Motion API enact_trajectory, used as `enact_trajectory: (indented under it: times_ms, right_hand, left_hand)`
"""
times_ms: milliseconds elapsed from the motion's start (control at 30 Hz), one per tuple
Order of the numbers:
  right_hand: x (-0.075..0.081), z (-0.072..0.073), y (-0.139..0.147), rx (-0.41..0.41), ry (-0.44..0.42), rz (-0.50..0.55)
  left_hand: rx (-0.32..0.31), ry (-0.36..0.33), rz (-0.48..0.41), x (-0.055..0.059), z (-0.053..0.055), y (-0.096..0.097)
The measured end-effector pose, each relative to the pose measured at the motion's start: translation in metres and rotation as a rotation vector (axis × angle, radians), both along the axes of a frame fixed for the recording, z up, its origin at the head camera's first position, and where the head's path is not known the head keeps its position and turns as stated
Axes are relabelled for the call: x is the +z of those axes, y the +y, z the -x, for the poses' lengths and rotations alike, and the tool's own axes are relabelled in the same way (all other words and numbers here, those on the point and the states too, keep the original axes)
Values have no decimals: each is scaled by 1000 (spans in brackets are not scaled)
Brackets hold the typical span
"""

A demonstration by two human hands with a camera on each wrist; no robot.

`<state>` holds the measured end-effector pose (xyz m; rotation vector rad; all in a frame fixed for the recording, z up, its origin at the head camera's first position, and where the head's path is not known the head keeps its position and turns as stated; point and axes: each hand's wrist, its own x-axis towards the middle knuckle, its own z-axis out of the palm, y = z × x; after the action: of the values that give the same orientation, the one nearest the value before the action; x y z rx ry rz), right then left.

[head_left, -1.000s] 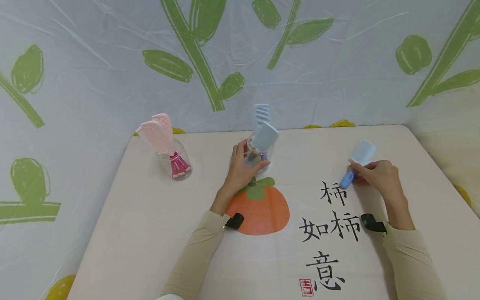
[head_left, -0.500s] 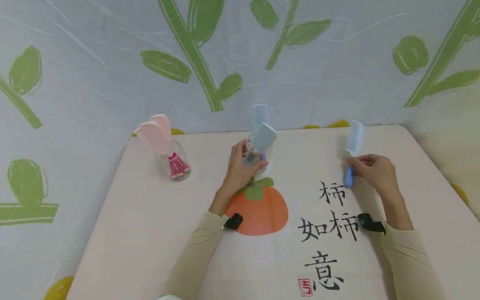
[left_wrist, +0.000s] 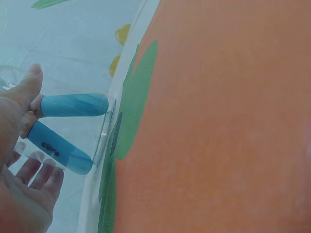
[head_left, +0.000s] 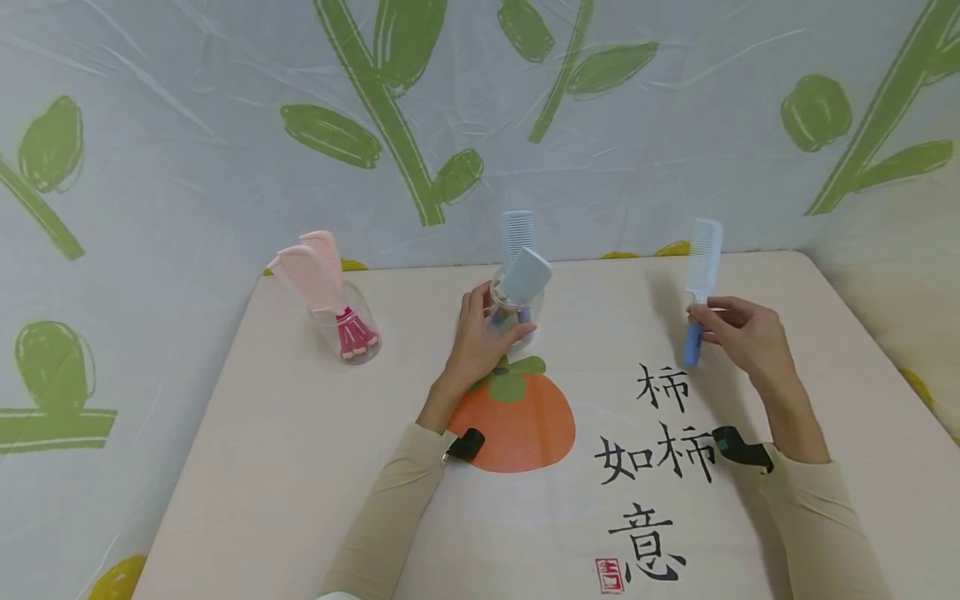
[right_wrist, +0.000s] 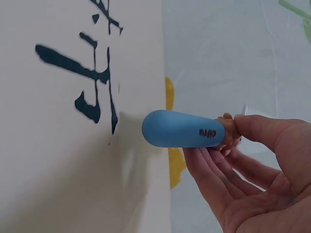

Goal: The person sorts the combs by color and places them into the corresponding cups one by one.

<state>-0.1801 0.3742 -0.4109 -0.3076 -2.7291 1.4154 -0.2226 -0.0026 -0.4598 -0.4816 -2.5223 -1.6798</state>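
My left hand (head_left: 480, 333) grips a clear glass jar (head_left: 536, 310) at the middle back of the table. Two light-blue combs (head_left: 527, 277) stand in it, teeth end up; their blue handles (left_wrist: 73, 105) show through the glass in the left wrist view. On the right, my right hand (head_left: 746, 333) pinches a third light-blue comb (head_left: 703, 258) between thumb and fingers, just above its blue handle (right_wrist: 180, 129). This comb is upright and raised over the table, its shadow falling on the cloth below. Small lettering marks the handle in the right wrist view.
Left of my left hand stands another glass jar (head_left: 363, 312) holding pink combs (head_left: 311, 271) with dark pink handles. The pale tabletop (head_left: 262, 467) bears a printed orange persimmon (head_left: 525, 425) and black characters (head_left: 651, 542). A patterned curtain (head_left: 187, 167) hangs behind the table's back edge.
My right hand has lifted the blue comb and turned it from tilted to upright, teeth end up. The left hand has stayed on its jar.
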Motion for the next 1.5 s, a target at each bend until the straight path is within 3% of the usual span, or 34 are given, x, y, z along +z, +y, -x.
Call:
enact_trajectory:
  times_ms: [833, 1200, 1500]
  right_hand:
    - [27, -9, -26, 77, 72, 82]
    - [39, -10, -56, 167, 155, 135]
    - [49, -14, -77, 178, 181, 159]
  left_hand:
    - [-18, -3, -6, 1, 1, 1]
    - [-4, 3, -4, 0, -1, 0]
    - [-9, 8, -4, -1, 0, -1]
